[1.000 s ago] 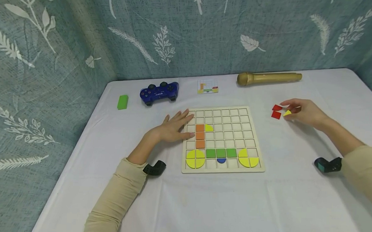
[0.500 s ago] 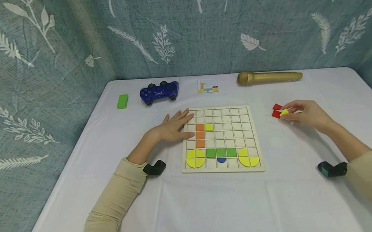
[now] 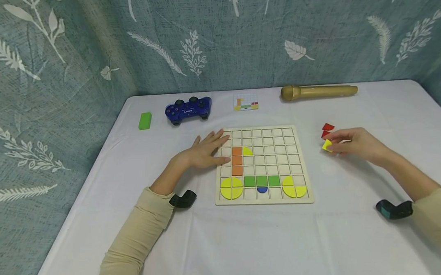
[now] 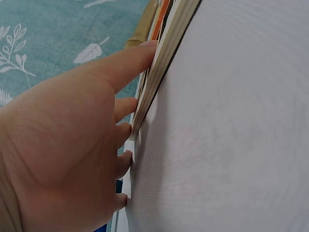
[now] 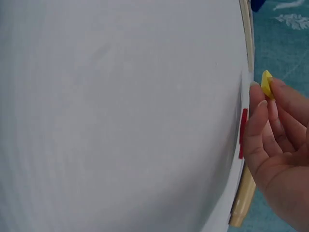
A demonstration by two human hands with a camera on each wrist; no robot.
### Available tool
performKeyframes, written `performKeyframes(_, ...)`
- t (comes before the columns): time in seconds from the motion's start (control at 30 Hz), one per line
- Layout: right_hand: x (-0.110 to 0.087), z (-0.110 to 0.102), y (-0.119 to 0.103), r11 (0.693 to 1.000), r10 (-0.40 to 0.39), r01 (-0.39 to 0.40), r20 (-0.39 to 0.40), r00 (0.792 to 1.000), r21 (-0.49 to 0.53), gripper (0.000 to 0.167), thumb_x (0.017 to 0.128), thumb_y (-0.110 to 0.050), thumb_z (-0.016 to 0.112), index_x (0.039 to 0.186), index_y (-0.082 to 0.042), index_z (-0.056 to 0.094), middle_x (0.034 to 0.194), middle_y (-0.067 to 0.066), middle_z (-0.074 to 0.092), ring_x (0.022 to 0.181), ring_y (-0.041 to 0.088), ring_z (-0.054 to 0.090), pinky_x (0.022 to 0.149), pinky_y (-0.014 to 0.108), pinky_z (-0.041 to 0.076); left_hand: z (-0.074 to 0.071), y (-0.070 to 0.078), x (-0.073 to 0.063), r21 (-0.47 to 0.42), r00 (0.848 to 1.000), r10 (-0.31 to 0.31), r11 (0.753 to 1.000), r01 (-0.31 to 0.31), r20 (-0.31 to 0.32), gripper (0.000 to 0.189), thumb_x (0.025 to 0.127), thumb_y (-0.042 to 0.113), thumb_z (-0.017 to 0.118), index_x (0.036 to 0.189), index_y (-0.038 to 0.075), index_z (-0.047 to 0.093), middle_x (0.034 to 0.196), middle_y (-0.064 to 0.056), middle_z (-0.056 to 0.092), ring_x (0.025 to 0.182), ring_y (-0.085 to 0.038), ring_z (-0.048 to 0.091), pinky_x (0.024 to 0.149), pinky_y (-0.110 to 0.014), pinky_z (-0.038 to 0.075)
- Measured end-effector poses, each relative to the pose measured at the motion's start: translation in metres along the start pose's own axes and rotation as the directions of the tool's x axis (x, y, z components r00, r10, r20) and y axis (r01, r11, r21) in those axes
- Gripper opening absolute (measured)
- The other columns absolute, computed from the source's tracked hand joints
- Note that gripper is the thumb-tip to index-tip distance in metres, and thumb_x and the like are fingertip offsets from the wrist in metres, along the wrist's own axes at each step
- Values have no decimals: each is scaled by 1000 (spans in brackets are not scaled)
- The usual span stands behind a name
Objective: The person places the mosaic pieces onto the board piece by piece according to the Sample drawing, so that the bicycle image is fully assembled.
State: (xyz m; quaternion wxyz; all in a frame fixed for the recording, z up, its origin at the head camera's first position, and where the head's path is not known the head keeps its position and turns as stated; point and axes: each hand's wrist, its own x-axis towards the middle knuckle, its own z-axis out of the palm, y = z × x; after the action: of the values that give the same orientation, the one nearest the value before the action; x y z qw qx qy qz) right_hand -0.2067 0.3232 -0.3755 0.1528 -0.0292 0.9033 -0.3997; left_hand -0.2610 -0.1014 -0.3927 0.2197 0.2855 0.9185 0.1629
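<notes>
My right hand (image 3: 364,144) pinches a small yellow tile (image 3: 327,145) between thumb and fingertips, above the cloth to the right of the board. Its exact shape is partly covered by the thumb. Just behind it lie two red tiles, a rounded one (image 3: 328,127) and another (image 3: 325,134) partly hidden by the fingers. With fingers spread, my left hand (image 3: 204,152) rests on the left edge of a wooden grid board (image 3: 269,204). Set in the board are three orange squares (image 3: 236,160), three green squares (image 3: 261,180), several yellow quarter-circles (image 3: 231,188) and a blue half-circle (image 3: 262,189).
Behind the board lies a small pattern card (image 3: 246,101). A blue game controller (image 3: 188,110) and a green block (image 3: 145,121) are at the back left. A gold microphone (image 3: 318,93) lies at the back right, before a patterned curtain (image 3: 247,40).
My right hand has carried the yellow tile from beside the red tiles toward the board, left and nearer to me. The left hand stays put on the board.
</notes>
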Motion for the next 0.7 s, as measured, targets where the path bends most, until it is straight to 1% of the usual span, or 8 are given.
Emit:
performKeyframes(0.1,-2,5,-4,1000,-5,5,35,999,0,47,89,-24,70,126,3,59,103,8,66,79,19,59,68,26,52,0,-1,0,0,1000,-1,1000,1,1,80,95,52,51,155,19,10,159,-3,-4,143,-25,-8,109,-53,-13)
performKeyframes(0.27,-2,14,-10,1000,-23,23,79,997,10,44,87,-24,72,121,3,62,92,6,67,79,20,58,67,26,50,0,-1,0,3,1000,-1,1000,1,1,80,95,52,50,155,20,9,159,-2,-4,143,-24,-8,109,-53,-13)
performKeyframes(0.4,-4,22,-14,998,-52,46,132,990,46,40,88,-18,71,120,4,62,95,7,67,81,19,59,69,26,51,0,0,0,-1,1000,1,1000,-1,2,79,95,52,50,155,19,9,159,-3,-4,143,-25,-8,109,-53,-12)
performKeyframes(0.5,-5,28,-17,997,-57,48,177,983,52,38,88,-15,70,120,4,63,97,7,65,81,19,58,70,27,52,0,0,-1,-4,1000,2,1000,-2,0,80,95,52,50,155,19,10,159,-3,-4,143,-25,-8,109,-54,-12)
performKeyframes(0.7,-9,39,-26,997,-62,50,229,971,58,38,87,-17,72,119,0,63,92,7,62,81,22,57,70,27,53,-1,-1,0,-3,1000,5,1000,-5,4,80,94,53,50,155,20,9,159,-2,-5,143,-25,-8,109,-53,-12)
